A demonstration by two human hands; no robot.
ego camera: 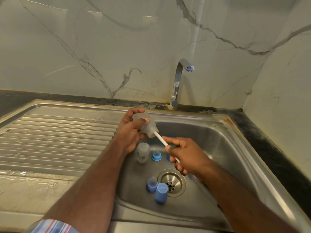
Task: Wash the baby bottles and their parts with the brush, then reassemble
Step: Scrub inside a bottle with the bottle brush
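- While the left hand (130, 130) wraps its fingers and thumb round the frosted translucent plastic baby bottle (146, 124), holding it tilted above the back-left part of the stainless steel sink (223, 142), the right hand (182, 156) pinches the white plastic brush handle (161, 139), whose head is inside the bottle.
- Done well, I judge, this step wants the brush twisted and pumped right to the bottle's base and shoulder (where milk film hides), the left grip firm, and the mouth kept angled down over the sink.
- Other parts wait on the sink floor: a second translucent bottle (143, 153) lying under the held one, a light-blue collar with clear teat (156, 155) beside it, and near the round metal drain (171, 182) a darker blue collar with teat (152, 184) and a blue cap (161, 193).
- The curved chrome tap (179, 81) behind the sink shows no water running.
- Printing on the second bottle is blue and red but too small to read; no brand is legible.
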